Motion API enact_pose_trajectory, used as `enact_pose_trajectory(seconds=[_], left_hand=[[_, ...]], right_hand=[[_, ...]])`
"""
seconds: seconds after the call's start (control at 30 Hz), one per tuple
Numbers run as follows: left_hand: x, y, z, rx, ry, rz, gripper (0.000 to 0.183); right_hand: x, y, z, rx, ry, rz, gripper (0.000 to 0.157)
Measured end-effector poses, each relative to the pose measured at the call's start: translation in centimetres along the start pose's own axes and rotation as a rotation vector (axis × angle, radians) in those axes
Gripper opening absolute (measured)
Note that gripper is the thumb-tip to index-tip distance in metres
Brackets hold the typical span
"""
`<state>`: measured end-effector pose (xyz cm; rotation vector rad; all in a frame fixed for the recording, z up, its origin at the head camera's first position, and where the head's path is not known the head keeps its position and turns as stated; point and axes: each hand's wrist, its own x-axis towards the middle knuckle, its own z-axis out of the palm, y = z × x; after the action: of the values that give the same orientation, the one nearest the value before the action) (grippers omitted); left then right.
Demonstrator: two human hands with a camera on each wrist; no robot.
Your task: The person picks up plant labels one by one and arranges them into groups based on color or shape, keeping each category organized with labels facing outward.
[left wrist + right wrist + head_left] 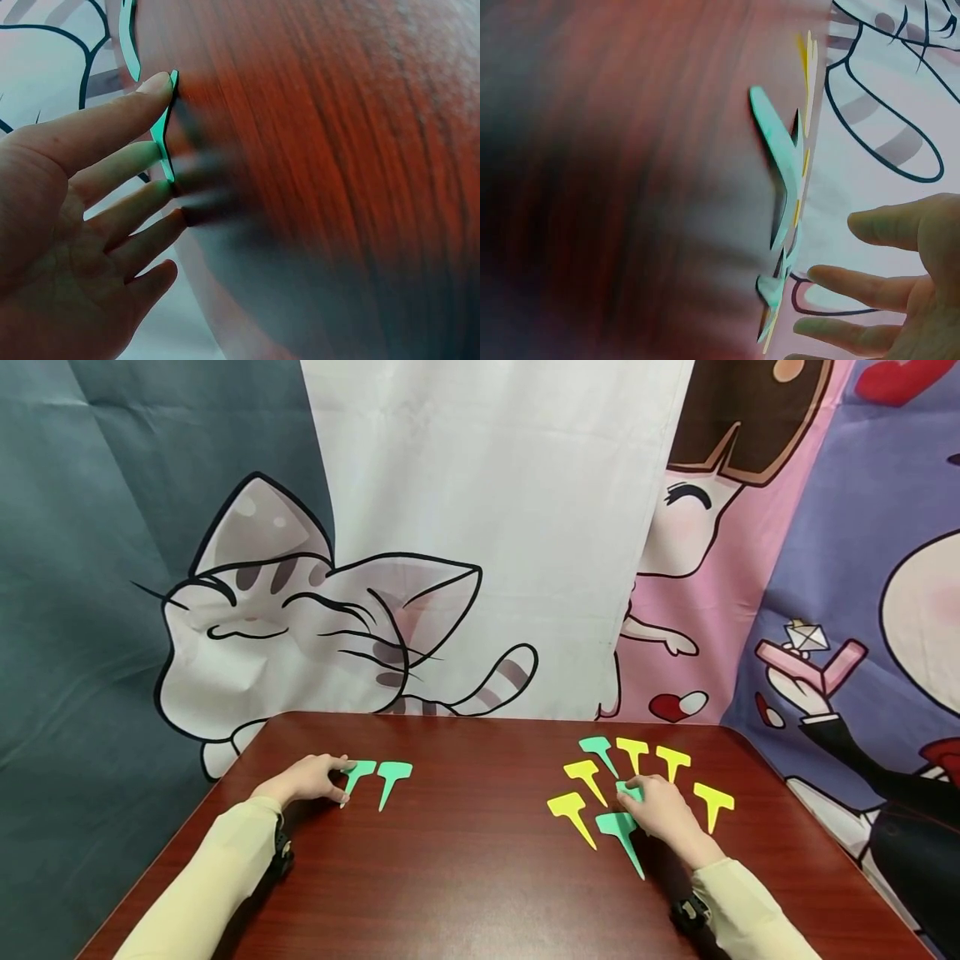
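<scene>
My left hand (pixel 307 779) is at a green T-shaped plant label (pixel 362 767) on the left of the table. In the left wrist view its thumb (pixel 154 86) and nearly straight fingers touch the edges of that label (pixel 162 135). A second green label (pixel 394 771) lies just right of it. My right hand (pixel 662 810) is over another green label (pixel 628 790), partly hiding it. The right wrist view shows its extended fingers (pixel 855 286) holding nothing. Below that hand lies a green label (pixel 617 825), and farther back another (pixel 597 746).
Several yellow T-shaped labels lie around the right hand, such as one at the front left (pixel 567 806) and one at the right (pixel 713 797). The brown table (pixel 465 877) ends at a cartoon-printed cloth (pixel 487 468).
</scene>
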<state>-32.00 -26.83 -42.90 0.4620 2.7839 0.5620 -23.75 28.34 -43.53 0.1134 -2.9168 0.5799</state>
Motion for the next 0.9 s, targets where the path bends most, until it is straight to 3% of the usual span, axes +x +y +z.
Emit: enact_pose_trajectory(seconds=[0.3, 0.63, 0.9], left_hand=[[0.1, -0.1, -0.1, 0.02, 0.005, 0.008, 0.069], [0.1, -0.1, 0.1, 0.023, 0.007, 0.004, 0.069], [0.2, -0.1, 0.1, 0.017, 0.004, 0.004, 0.069]], right_hand=[[-0.5, 1.1, -0.6, -0.055, 0.006, 0.04, 0.035], [-1.0, 1.6, -1.0, -0.135, -0.02, 0.088, 0.018], [-0.4, 1.2, -1.2, -0.165, -0.068, 0.17, 0.037]])
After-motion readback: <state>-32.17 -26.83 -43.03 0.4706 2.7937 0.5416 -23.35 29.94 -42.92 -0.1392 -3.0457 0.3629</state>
